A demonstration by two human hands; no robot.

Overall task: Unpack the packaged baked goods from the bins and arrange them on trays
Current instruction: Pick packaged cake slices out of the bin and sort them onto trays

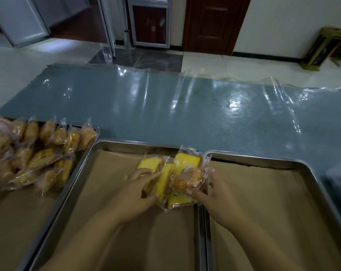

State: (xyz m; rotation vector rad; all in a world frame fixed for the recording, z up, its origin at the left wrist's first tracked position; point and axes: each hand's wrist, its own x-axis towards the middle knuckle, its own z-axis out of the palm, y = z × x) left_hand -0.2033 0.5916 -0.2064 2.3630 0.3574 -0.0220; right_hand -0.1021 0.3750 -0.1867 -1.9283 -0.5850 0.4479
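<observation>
At the far right corner of the middle tray [126, 143], wrapped cakes [185, 162] lie clustered. The left hand [138, 192] grips the yellow packets, fingers curled. The right hand [212, 194] pinches a browner packet [189, 178]. A packet pile [38, 153] lies beyond its left rim.

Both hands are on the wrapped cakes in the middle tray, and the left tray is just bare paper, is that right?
Not quite. The left tray is not bare: the head view shows a pile of packets on it. The left hand and right hand do hold the wrapped cakes in the middle tray.
</observation>
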